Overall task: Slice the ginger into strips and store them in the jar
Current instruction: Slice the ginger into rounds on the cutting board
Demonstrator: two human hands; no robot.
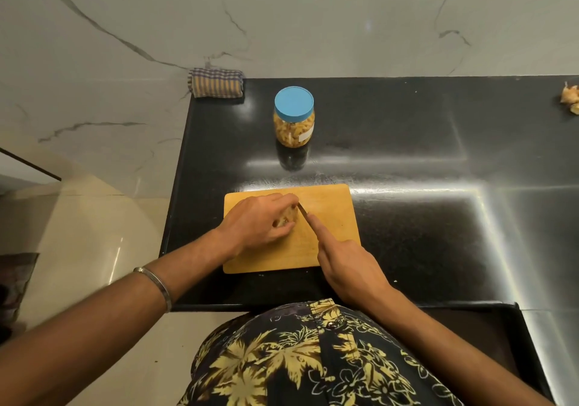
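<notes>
Knobbly ginger (285, 219) sits at frame centre on a smooth wooden board (329, 214), gripped by the left hand (260, 225). The right hand (347, 261) clasps a thin knife (302, 210). Above stands a blue-lidded plastic jar (294, 117) on the glossy black worktop (423, 155).

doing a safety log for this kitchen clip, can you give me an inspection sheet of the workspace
surface: glossy black stone counter, with glare.
job's things: rectangular wooden cutting board; ginger piece on it; clear plastic jar, blue lid on, behind the board.
clutter: folded checked cloth; peel scraps at far right.
grippers: left hand holds the ginger; right hand holds a knife, forefinger along it.
cables: nothing seen.
surroundings: veined marble wall.
</notes>
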